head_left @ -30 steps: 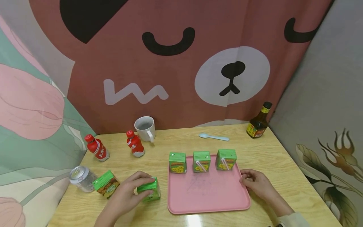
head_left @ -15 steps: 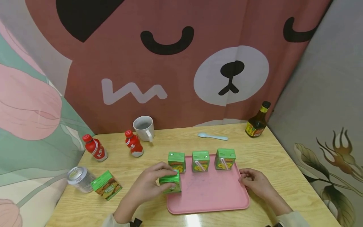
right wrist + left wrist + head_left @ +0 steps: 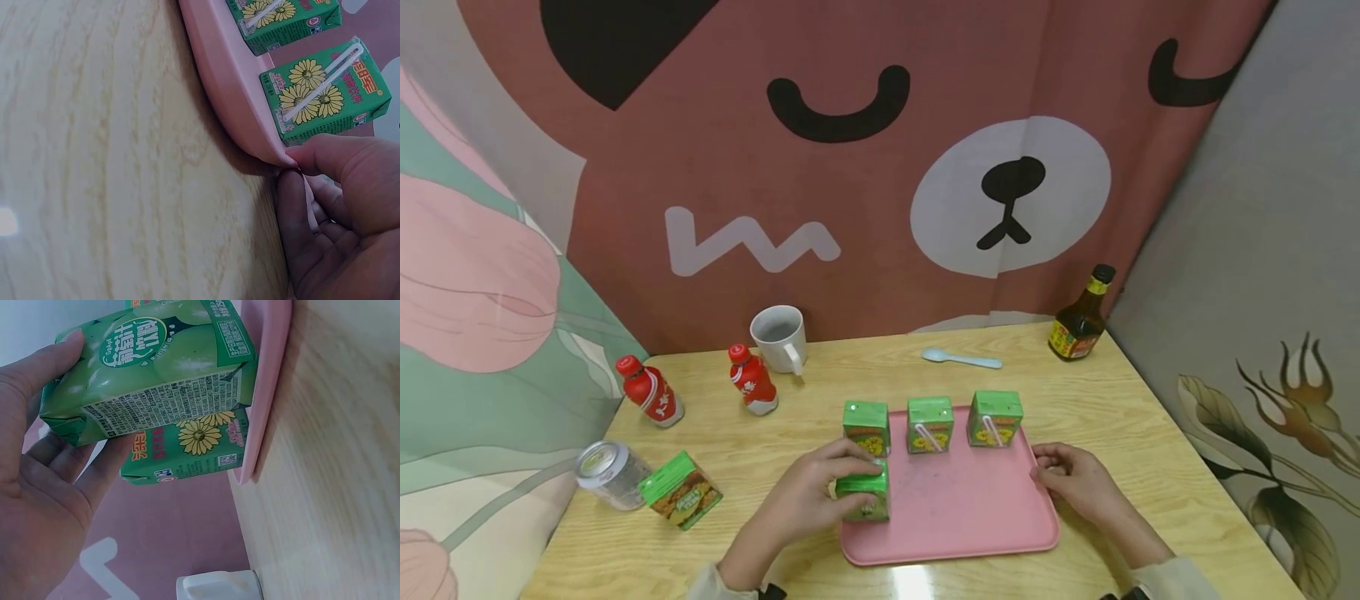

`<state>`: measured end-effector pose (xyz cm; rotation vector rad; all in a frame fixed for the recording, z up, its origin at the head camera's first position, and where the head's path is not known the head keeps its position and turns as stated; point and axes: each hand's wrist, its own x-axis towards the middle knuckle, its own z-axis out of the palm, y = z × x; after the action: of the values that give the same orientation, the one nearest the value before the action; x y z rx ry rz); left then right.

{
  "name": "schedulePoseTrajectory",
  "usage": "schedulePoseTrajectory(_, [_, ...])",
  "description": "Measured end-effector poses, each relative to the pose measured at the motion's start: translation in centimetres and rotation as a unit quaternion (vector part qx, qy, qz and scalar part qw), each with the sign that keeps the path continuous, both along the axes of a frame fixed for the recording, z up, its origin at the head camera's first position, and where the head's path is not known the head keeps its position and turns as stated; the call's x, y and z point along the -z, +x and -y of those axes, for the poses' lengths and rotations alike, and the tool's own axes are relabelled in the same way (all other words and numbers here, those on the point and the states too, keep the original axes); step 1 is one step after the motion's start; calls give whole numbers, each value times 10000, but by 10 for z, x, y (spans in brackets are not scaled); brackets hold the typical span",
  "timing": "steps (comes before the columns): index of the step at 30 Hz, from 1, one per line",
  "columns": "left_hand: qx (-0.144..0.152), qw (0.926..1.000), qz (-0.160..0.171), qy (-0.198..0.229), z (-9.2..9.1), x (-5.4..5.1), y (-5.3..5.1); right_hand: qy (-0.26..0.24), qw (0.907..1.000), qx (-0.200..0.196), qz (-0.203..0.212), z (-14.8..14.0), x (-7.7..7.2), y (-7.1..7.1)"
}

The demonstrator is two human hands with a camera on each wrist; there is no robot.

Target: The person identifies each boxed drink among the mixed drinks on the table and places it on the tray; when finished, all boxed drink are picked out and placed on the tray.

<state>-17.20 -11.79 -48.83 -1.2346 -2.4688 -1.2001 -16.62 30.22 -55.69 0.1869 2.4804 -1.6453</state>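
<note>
My left hand (image 3: 816, 493) grips a green grape juice box (image 3: 156, 369) between thumb and fingers, at the left side of the pink tray (image 3: 970, 517). Right behind it on the tray stands a green drink carton with yellow flowers (image 3: 867, 427). Two similar cartons line the tray's back edge: a middle carton (image 3: 929, 426) and a right carton (image 3: 995, 419), both with straws on the front. With thumb and fingers my right hand (image 3: 1078, 483) pinches the tray's right rim, as the right wrist view also shows.
On the left are a brown-and-green carton (image 3: 682, 492), a silver can (image 3: 612, 475) and two red bottles, the nearer-to-middle bottle (image 3: 752, 381) beside a white mug (image 3: 779, 339). Behind the tray lie a light-blue spoon (image 3: 961, 358) and, far right, a dark sauce bottle (image 3: 1078, 317).
My left hand has carried the grape juice box rightward from the table onto the tray's left side, in front of the left flower carton. The right hand stays at the rim.
</note>
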Motion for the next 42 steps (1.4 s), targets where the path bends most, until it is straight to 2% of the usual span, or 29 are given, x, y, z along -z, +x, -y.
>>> schedulePoseTrajectory(10, [35,9998,206,-36,-2,7,1,-38,9999,-5,-99,0,0,1])
schedulePoseTrajectory(15, [-38,9991,416,-112,-2,9,2,7,9999,10,-106,1,0,1])
schedulePoseTrajectory(26, [-90,9984,525,-213,-2,10,3,-143,9999,3,-82,0,0,1])
schedulePoseTrajectory(30, [-114,9972,695,-262,0,8,4,-184,9998,-27,-97,0,-1,0])
schedulePoseTrajectory(34, [-306,9952,846,-375,5,6,7,-152,9998,-49,-153,-1,-1,0])
schedulePoseTrajectory(39, [-503,9960,646,-354,17,3,8,-141,9997,-73,-197,-2,0,-1])
schedulePoseTrajectory(42, [-746,9951,588,-285,28,0,9,-126,9997,-51,-206,-1,1,0])
